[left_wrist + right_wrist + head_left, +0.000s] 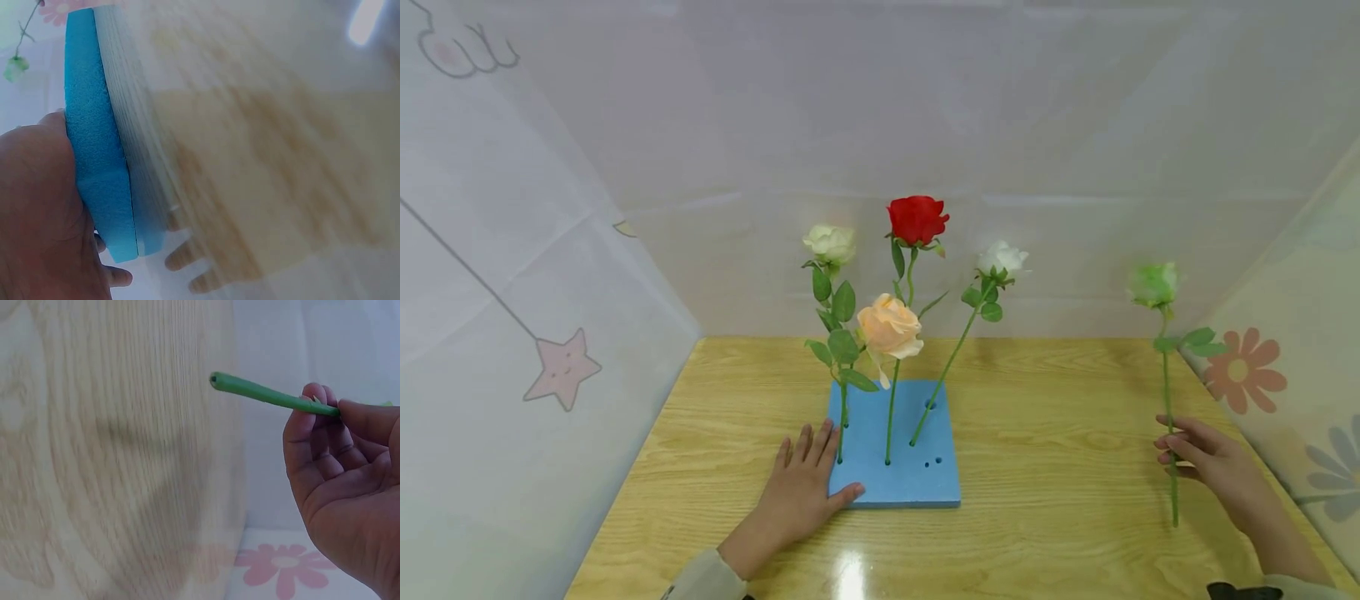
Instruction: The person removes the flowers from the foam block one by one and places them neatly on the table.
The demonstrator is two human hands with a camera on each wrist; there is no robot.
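My left hand (801,492) lies with fingers spread along the left edge of a blue foam block (917,483), the thumb over its front corner. The left wrist view shows that hand (44,206) against the block's side (97,106). In the block stand a cream rose (830,244), a red rose (917,220), a peach rose (891,327) and a white rose (1002,259) leaning right. Far to the right, my right hand (1213,462) pinches the stem of a green rose (1154,284), held roughly upright. In the right wrist view the bare stem end (250,389) sticks out past the fingertips.
Wood-grained table (1045,500) lies under the block. Small holes (932,462) show in the block's front right part, and one more hole sits near the white rose's stem. A pale cloth (775,125) with printed flowers and a star hangs around the table.
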